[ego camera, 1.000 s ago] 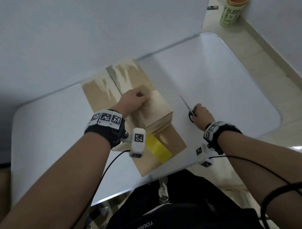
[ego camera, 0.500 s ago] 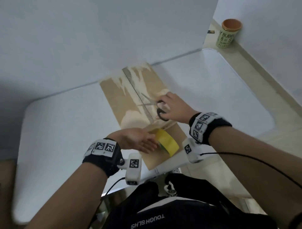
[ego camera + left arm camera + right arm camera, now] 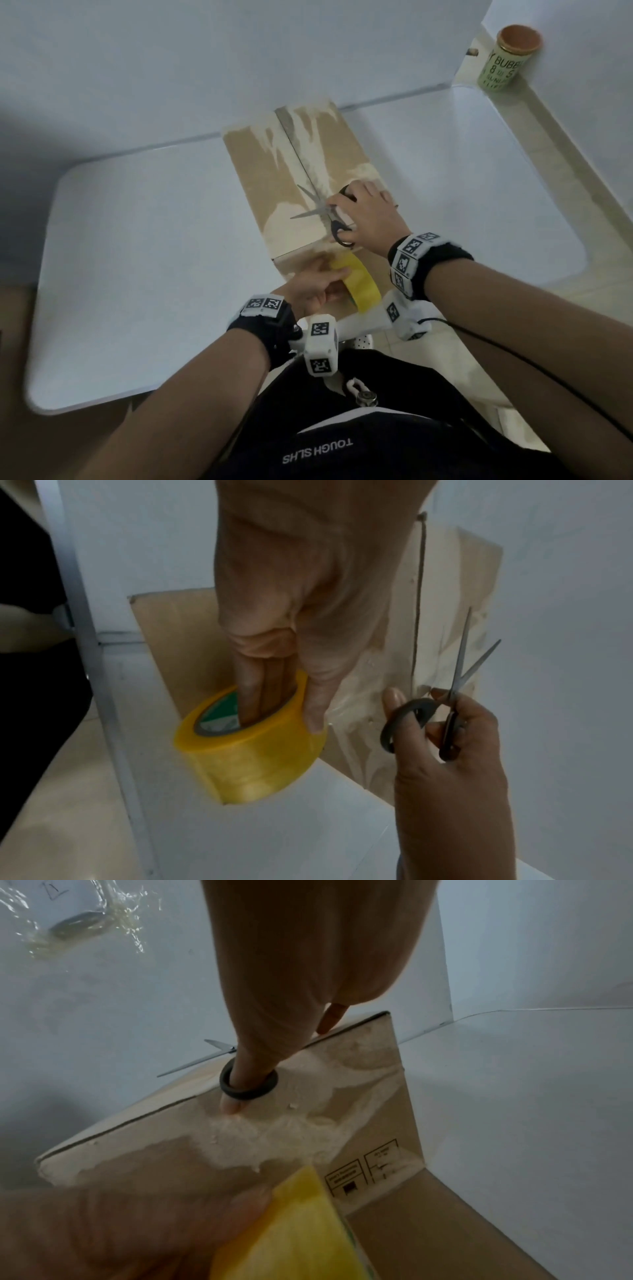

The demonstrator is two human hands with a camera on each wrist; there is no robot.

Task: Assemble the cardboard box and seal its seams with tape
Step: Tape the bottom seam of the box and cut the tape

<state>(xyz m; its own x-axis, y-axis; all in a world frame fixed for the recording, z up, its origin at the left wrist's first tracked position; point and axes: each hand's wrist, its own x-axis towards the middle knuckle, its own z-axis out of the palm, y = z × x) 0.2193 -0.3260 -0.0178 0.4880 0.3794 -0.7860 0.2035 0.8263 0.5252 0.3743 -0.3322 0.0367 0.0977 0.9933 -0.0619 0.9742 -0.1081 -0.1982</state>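
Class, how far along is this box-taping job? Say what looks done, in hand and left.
Done: the cardboard box is folded shut. In hand: the left hand holds the tape roll; the right hand holds open scissors over the top seam. Left: cutting the tape; other seams cannot be judged.

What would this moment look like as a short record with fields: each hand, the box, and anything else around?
left hand: fingers through the core of the yellow tape roll, thumb on its outside
right hand: holds the scissors, blades open, over the box top
cardboard box: on the white table, centre seam under clear tape
tape strip: clear, runs from the roll to the box
elsewhere: green can on the floor by the wall
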